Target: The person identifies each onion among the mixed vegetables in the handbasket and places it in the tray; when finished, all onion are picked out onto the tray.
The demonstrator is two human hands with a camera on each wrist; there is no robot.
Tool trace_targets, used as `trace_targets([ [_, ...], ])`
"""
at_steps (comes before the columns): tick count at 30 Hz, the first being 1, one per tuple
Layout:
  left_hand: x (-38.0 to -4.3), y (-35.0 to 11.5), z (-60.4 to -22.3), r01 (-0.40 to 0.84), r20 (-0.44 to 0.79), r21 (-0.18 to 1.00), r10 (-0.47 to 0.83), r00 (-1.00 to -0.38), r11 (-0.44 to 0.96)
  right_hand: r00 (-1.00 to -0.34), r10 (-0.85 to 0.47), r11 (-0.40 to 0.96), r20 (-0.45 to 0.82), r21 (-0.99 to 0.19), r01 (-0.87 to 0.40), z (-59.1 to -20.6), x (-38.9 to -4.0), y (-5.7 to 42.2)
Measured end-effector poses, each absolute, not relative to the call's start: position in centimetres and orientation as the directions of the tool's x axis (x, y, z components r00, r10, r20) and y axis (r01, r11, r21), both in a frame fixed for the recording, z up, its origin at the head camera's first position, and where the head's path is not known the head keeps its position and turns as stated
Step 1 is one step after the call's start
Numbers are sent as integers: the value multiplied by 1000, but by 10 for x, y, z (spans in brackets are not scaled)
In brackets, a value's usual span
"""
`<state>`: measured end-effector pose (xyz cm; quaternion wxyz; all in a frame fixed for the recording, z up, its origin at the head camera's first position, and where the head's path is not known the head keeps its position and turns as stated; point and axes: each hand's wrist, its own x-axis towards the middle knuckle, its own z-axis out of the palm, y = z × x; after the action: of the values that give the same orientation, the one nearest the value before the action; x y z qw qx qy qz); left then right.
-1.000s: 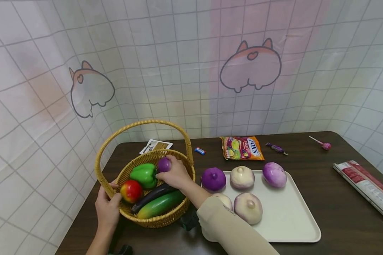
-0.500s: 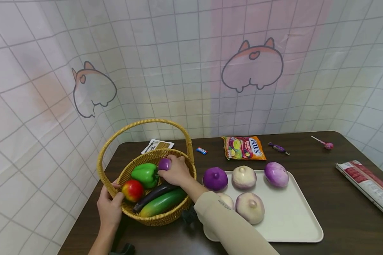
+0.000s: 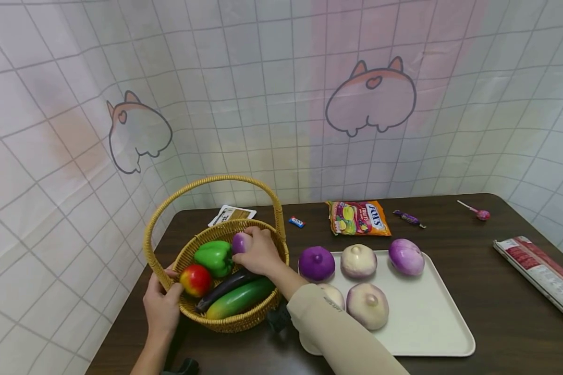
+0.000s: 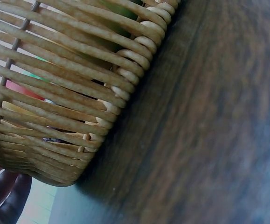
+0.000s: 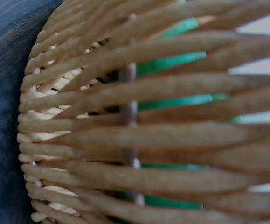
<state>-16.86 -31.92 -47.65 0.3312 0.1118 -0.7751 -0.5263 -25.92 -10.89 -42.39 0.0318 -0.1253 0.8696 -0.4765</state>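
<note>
A wicker basket [image 3: 230, 325] with a tall arched handle stands on the dark table. My left hand [image 3: 161, 308] grips its left side near the foot of the handle, thumb at the rim. Inside the far right of the basket, my right hand [image 3: 261, 254] holds a purple onion [image 3: 241, 242], partly hidden by the fingers. Beside it lie a green bell pepper [image 3: 214, 257], a red and yellow fruit [image 3: 196, 280], an eggplant [image 3: 227, 289] and a green cucumber-like vegetable [image 3: 240, 298]. Woven basket walls [image 4: 55, 88] fill much of both wrist views; the right hand is hidden in its own.
To the right, a white tray [image 3: 427, 312] bears several purple and whitish onions [image 3: 367, 306]. Behind are a candy bag [image 3: 359, 218], a small blue packet [image 3: 297, 222], a wrapped candy [image 3: 409, 218] and a lollipop [image 3: 482, 214]. A long red-and-white package [image 3: 541, 276] lies far right.
The purple onion has turned slightly in my right hand and shows a paler side. My left hand stays on the basket. The head view has shifted slightly.
</note>
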Motion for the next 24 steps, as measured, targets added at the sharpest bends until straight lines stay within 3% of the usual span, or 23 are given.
trace_targets([
  [14, -167, -313, -474, 162, 433, 870, -565, -702, 465, -944, -280, 423, 176, -860, -286, -409, -242, -104],
  [24, -166, -312, -472, 155, 416, 881, -576, -704, 447, -900, -356, 332, 251, -867, -373, -394, -215, -72],
])
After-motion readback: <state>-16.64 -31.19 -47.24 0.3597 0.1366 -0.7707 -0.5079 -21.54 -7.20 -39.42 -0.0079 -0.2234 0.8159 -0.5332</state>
